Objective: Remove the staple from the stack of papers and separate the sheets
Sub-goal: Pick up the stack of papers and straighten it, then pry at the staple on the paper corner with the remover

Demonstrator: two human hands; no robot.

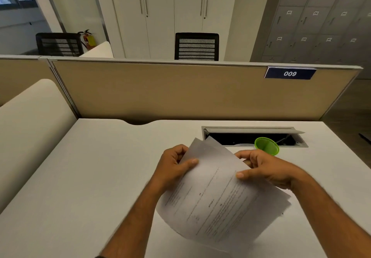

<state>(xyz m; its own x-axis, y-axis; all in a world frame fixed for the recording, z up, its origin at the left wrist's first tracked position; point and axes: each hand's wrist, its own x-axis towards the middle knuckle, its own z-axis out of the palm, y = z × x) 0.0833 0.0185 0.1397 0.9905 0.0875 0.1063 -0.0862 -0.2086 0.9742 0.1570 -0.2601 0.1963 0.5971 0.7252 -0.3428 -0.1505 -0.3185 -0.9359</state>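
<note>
Printed paper stack (218, 199) held tilted above white desk (80, 177), sheets fanned at far corner. Left hand (174, 165) pinches left edge, thumb on top. Right hand (265, 169) grips right edge likewise. Green mesh cup (267, 146) beside cable tray (251, 137). Staple not discernible.

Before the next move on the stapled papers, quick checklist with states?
1. Left hand gripping the white printed paper stack: ok.
2. Right hand gripping the stack's right edge: ok.
3. Staple located: cannot tell, not visible.
4. Sheets separated: not ok, corners only fan out at the top.
5. Green plastic cup clear of the hands: not ok, right behind the right hand.
6. White desk has free room: ok.
</note>
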